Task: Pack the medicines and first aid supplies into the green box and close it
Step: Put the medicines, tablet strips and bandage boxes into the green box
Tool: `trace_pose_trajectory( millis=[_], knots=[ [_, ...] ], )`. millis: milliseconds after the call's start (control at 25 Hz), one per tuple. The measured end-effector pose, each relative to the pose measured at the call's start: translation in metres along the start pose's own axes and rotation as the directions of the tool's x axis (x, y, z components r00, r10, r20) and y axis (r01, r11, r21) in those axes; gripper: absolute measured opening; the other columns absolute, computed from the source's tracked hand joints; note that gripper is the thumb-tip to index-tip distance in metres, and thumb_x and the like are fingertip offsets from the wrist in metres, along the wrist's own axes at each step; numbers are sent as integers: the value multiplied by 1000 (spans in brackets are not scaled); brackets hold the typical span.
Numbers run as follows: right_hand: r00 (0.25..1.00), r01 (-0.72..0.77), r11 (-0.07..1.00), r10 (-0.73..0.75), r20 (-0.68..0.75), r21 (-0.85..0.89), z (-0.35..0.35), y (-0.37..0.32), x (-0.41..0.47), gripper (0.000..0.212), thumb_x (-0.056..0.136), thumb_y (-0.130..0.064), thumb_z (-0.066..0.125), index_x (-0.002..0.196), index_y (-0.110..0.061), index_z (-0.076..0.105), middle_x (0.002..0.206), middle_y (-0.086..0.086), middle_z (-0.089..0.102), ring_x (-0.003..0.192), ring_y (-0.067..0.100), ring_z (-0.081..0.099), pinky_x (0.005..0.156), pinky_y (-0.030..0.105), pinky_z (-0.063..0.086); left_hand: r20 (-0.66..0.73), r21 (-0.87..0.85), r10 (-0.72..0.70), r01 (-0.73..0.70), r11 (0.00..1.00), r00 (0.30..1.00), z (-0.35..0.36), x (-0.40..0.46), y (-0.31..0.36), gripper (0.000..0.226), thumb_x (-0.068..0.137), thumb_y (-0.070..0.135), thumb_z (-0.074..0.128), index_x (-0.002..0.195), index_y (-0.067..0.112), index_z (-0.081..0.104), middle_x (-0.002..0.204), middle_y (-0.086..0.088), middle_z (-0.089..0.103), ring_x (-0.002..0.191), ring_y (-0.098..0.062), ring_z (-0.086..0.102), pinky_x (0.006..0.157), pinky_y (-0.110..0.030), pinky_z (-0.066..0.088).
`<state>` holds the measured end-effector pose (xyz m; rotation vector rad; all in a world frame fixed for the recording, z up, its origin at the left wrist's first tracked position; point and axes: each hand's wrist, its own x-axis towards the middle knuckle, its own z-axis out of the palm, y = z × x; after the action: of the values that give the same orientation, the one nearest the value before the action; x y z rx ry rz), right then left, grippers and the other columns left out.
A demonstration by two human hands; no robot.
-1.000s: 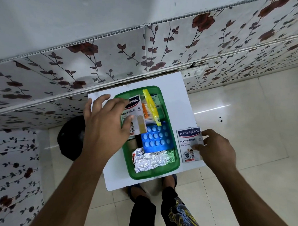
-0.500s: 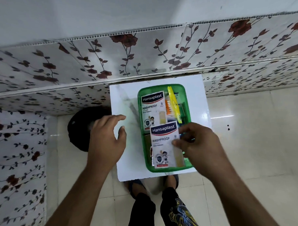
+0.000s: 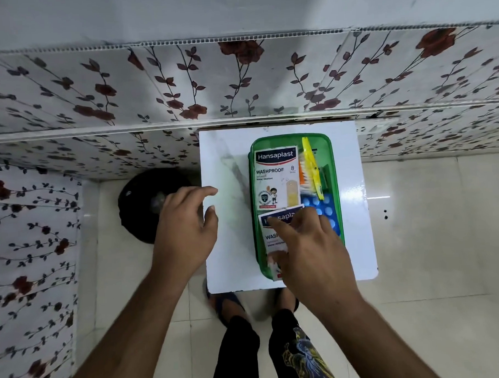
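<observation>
- Looking down from the head camera, I log a white square surface (image 3: 231, 246) set against a wall of floral panels, with pale floor tiles around it.
- Green translucent plastic box (image 3: 334, 162): lid off, standing on the right half of the surface, long side running away from me.
- First white Hansaplast plaster packet (image 3: 276, 177): lying flat in the far left part of the box, print facing up.
- Second white Hansaplast plaster packet (image 3: 273, 233): in the near left part of the box, its far edge overlapping the first packet, its near corner at the box rim.
- Blue blister sheet of tablets (image 3: 326, 211): in the box, right of the packets, partly covered.
- Yellow plastic-wrapped item (image 3: 311, 169) with orange beside it: far right of the box; I cannot tell what it is.
- Right hand (image 3: 311, 249): fingers spread and pressed flat on the second packet, not clamped around it.
- Left hand (image 3: 184, 228): loosely open and empty, hovering over the left edge of the surface.
- Black round object (image 3: 137, 211): on the floor, left of the surface.
</observation>
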<state>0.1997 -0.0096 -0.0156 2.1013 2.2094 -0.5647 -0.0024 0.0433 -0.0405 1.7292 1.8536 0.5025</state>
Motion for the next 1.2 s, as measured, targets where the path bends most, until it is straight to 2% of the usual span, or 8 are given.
trace_pose_trajectory(
  millis=[160, 520, 680, 760, 880, 960, 1080, 1200],
  knots=[
    [998, -34, 999, 34, -55, -1, 16, -5, 8, 67, 65, -21, 79, 129, -27, 61, 94, 9, 53, 84, 31, 56, 61, 37, 53, 22, -5, -13, 13, 1000, 1000, 1, -2, -3, 31, 87, 12, 60, 115, 21, 65, 108, 1, 62, 100, -17, 51, 85, -27, 40],
    [999, 28, 999, -27, -29, 41, 14, -5, 8, 74, 66, -20, 77, 137, -24, 54, 99, 8, 53, 89, 30, 54, 70, 39, 54, 56, -52, -22, 25, 998, 998, 8, 0, -6, 29, 87, 12, 60, 113, 22, 66, 113, 4, 61, 104, -17, 55, 84, -25, 41],
    [1000, 11, 965, -5, -25, 262, -4, 4, 3, 54, 76, -28, 73, 128, -28, 59, 106, 1, 58, 95, 25, 60, 78, 38, 57, 68, -91, -16, 22, 996, 998, 14, 1, -5, 28, 87, 12, 60, 111, 24, 66, 109, 9, 59, 101, -11, 57, 88, -29, 47],
    [995, -22, 905, 62, -79, 425, -15, 11, -2, 40, 81, -28, 72, 120, -27, 64, 108, -4, 60, 92, 14, 62, 76, 27, 56, 85, -113, -30, 39, 993, 996, 17, 1, -5, 27, 86, 12, 60, 108, 26, 67, 106, 12, 60, 97, -7, 59, 83, -28, 48],
    [914, -192, 809, 354, -198, 556, -24, 38, 0, 30, 86, -29, 68, 116, -24, 64, 102, -4, 60, 78, 1, 57, 64, 10, 45, 143, -139, -106, 126, 982, 984, 25, 1, -2, 25, 87, 13, 59, 107, 26, 67, 102, 9, 65, 86, -6, 63, 75, -27, 50],
    [884, -353, 805, 454, -112, 477, -23, 60, 6, 38, 90, -38, 60, 126, -25, 58, 103, -3, 60, 77, 6, 59, 64, 25, 47, 212, -122, -197, 226, 966, 957, 33, 2, 4, 22, 88, 17, 59, 108, 24, 67, 96, 5, 68, 80, -10, 65, 70, -29, 53],
    [912, -409, 848, 373, 170, 336, -13, 70, 16, 39, 96, -41, 45, 130, -23, 52, 110, 1, 67, 90, 22, 66, 74, 36, 52, 339, -86, -286, 332, 939, 896, 47, 7, 12, 24, 86, 27, 56, 108, 25, 66, 96, 3, 71, 85, -17, 66, 74, -35, 56],
    [948, -317, 910, 299, 108, 266, -8, 66, 18, 22, 99, -29, 38, 109, -14, 52, 97, 8, 69, 85, 32, 63, 61, 33, 40, 365, -74, -338, 389, 918, 868, 56, 12, 22, 22, 77, 35, 49, 94, 32, 63, 93, 7, 72, 87, -21, 67, 77, -41, 56]
  ],
)
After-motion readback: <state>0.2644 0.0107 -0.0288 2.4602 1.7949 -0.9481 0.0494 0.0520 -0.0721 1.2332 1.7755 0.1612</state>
